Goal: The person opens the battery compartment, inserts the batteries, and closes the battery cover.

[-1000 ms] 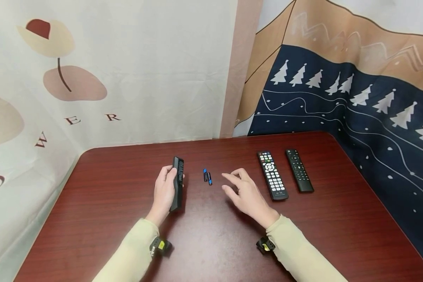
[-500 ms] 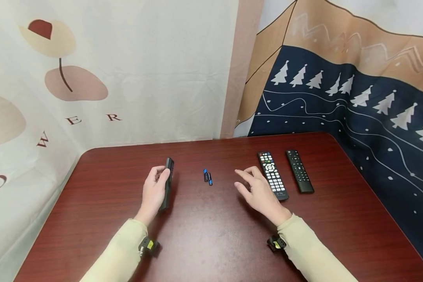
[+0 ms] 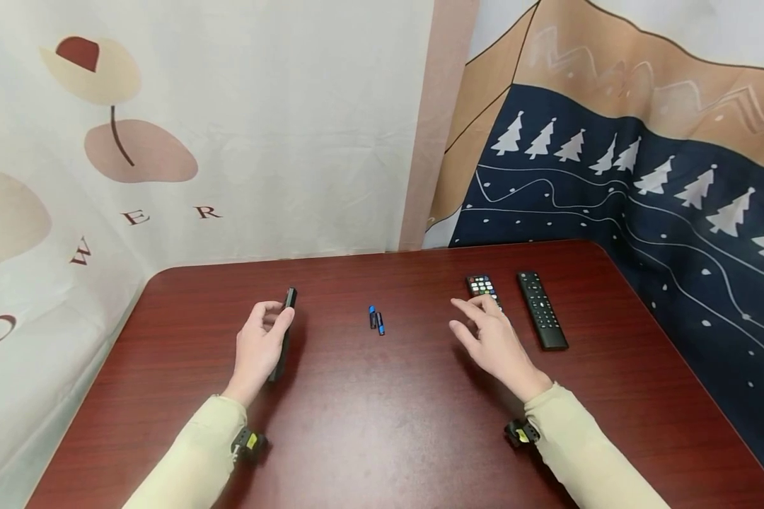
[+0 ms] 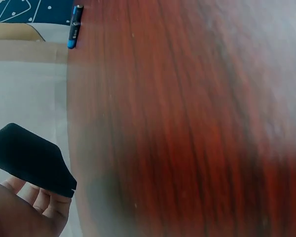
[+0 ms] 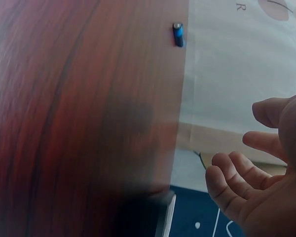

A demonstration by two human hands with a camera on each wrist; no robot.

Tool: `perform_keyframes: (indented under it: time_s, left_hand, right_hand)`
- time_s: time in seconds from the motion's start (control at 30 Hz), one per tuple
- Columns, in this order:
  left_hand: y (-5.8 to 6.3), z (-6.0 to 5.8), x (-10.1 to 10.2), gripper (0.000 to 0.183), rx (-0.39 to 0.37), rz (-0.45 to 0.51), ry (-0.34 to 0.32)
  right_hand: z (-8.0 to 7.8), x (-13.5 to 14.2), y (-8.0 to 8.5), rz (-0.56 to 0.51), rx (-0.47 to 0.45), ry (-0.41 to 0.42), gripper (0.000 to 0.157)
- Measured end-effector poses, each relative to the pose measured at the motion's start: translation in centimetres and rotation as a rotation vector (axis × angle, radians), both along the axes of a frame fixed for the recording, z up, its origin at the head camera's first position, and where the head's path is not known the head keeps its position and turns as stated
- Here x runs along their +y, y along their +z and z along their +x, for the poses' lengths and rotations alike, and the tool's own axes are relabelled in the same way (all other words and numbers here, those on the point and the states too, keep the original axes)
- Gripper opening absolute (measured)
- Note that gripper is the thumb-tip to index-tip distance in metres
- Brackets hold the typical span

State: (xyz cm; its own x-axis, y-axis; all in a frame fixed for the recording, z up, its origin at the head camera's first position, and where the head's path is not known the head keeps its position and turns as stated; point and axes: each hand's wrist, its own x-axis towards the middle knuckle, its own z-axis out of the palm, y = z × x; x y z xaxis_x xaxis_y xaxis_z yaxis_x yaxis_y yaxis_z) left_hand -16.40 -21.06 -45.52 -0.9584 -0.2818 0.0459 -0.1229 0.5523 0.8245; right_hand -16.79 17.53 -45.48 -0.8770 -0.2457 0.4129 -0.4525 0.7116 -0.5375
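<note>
My left hand (image 3: 256,352) grips a black remote control (image 3: 283,357), its narrow side turned up toward the head camera. In the left wrist view, fingers curl beneath that dark remote (image 4: 27,157). Two small blue-and-black batteries (image 3: 376,321) lie side by side mid-table, between the hands and apart from both. My right hand (image 3: 499,348) hovers with relaxed, slightly bent fingers and holds nothing. Below it lies a remote with white buttons (image 3: 482,284), its lower part hidden by the hand. The right wrist view shows the loose fingers (image 5: 227,190) and one end of the batteries (image 5: 178,35).
Another black remote (image 3: 541,311) lies right of the white-buttoned one. The dark red wooden table (image 3: 382,424) ends at a pale printed curtain (image 3: 293,141) behind and a navy tree-patterned cloth (image 3: 675,226) on the right.
My left hand has moved left with the black remote, which now shows a thinner edge. The right hand has moved right, over the white-buttoned remote. The batteries stay in place.
</note>
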Motion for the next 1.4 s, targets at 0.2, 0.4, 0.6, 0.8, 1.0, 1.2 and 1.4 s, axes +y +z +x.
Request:
perform_keyframes:
  time_s: [0.2, 0.4, 0.6, 0.8, 1.0, 1.2, 1.4]
  left_hand:
    - [-0.2, -0.2, -0.8, 0.05, -0.009, -0.079, -0.002]
    - [-0.3, -0.6, -1.4, 0.049, -0.001, -0.162, 0.023]
    - [-0.4, -0.9, -1.8, 0.05, -0.017, -0.213, 0.033]
    - [-0.2, -1.0, -2.2, 0.055, -0.053, -0.245, 0.042]
    - [-0.1, -1.2, -2.4, 0.056, -0.057, -0.266, 0.057]
    - [-0.3, -1.4, -2.7, 0.056, -0.06, -0.298, 0.064]
    - [-0.4, -1.6, -3.1, 0.056, -0.066, -0.33, 0.063]
  right_hand:
    - [-0.3, 1.4, -0.1, -0.002, 0.027, -0.03, 0.039]
    - [-0.5, 2.9, 0.2, 0.017, -0.003, -0.088, 0.038]
    - [-0.8, 4.5, 0.3, 0.045, -0.017, -0.135, 0.037]
    - [-1.0, 6.3, 0.3, 0.055, -0.059, -0.198, 0.037]
    - [-1.2, 7.9, 0.2, 0.074, -0.091, -0.243, 0.037]
    - [-1.3, 9.2, 0.2, 0.113, -0.168, -0.3, 0.043]
    - [-1.5, 10.2, 0.3, 0.153, -0.23, -0.346, 0.045]
